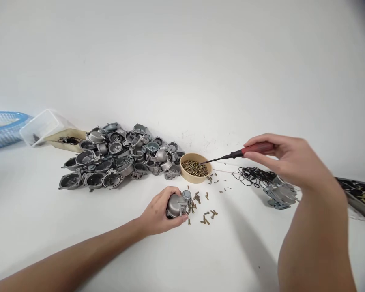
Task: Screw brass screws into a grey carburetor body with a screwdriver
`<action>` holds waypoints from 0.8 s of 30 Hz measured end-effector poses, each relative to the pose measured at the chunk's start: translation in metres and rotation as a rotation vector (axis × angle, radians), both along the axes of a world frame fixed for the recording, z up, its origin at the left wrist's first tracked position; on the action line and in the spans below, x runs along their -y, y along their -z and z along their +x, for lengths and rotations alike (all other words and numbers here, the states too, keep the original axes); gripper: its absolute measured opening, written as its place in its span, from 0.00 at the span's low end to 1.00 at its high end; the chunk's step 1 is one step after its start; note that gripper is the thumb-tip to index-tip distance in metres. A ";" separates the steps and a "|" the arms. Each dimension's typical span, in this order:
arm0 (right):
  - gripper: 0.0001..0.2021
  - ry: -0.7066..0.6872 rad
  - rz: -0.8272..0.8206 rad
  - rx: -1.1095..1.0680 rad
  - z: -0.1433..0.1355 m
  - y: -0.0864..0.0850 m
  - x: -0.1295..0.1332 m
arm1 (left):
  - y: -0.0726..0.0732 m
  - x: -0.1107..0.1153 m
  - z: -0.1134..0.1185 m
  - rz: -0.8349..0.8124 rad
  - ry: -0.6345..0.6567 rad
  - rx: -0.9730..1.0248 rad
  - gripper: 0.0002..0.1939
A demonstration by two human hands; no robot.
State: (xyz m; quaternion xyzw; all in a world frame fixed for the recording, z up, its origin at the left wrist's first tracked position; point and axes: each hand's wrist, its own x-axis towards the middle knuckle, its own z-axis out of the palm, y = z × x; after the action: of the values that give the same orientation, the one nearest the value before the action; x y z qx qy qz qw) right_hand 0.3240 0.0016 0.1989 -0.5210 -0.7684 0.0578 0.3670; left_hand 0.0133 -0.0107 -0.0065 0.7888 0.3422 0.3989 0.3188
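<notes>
My left hand [162,213] is wrapped round a grey metal housing [175,205] on the white table, left of scattered brass-coloured screws [207,196]. Raised at the right, my right hand [276,156] grips the red handle of a screwdriver [258,149]. Its dark shaft slants down to the left, and the tip is at the screws inside a round tan bowl [187,175]. Whether a screw sits on the tip is too small to tell.
A big pile of grey metal housings [115,162] lies left of the bowl. Farther left are a yellowish container [56,139], a clear plastic bin [44,125] and a blue basket [6,138]. Black rings [252,176], another metal part [282,194] and a tray [360,211] lie right.
</notes>
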 end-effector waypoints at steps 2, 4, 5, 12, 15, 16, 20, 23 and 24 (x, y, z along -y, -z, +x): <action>0.11 -0.146 0.092 -0.024 -0.011 -0.004 0.009 | 0.000 0.000 0.000 -0.012 -0.001 0.009 0.24; 0.06 -0.345 0.131 -0.006 -0.021 -0.002 0.018 | 0.000 0.000 -0.001 -0.023 0.013 0.021 0.24; 0.05 -0.431 0.140 0.004 -0.026 0.000 0.023 | 0.000 -0.001 -0.001 -0.025 0.024 0.028 0.24; 0.03 -0.565 0.102 0.055 -0.052 0.007 0.037 | 0.001 -0.001 -0.001 -0.066 0.056 0.056 0.25; 0.03 -0.593 0.066 0.104 -0.059 0.010 0.032 | 0.000 -0.001 -0.001 -0.081 0.060 0.066 0.26; 0.03 -0.600 0.061 0.111 -0.061 0.011 0.030 | 0.000 -0.001 -0.001 -0.080 0.059 0.066 0.26; 0.04 -0.620 0.045 0.119 -0.068 0.016 0.025 | 0.000 -0.002 -0.002 -0.053 0.048 0.050 0.25; 0.04 -0.647 0.018 0.152 -0.073 0.020 0.021 | 0.000 -0.002 -0.002 -0.041 0.048 0.049 0.25; 0.04 -0.656 0.012 0.163 -0.074 0.021 0.019 | 0.001 -0.002 -0.002 -0.040 0.045 0.049 0.25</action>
State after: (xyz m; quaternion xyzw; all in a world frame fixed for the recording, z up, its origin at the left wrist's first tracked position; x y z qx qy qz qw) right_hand 0.2501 -0.0177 0.1776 -0.2467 -0.9222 0.1265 0.2695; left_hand 0.0113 -0.0088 -0.0072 0.7798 0.3242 0.4039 0.3517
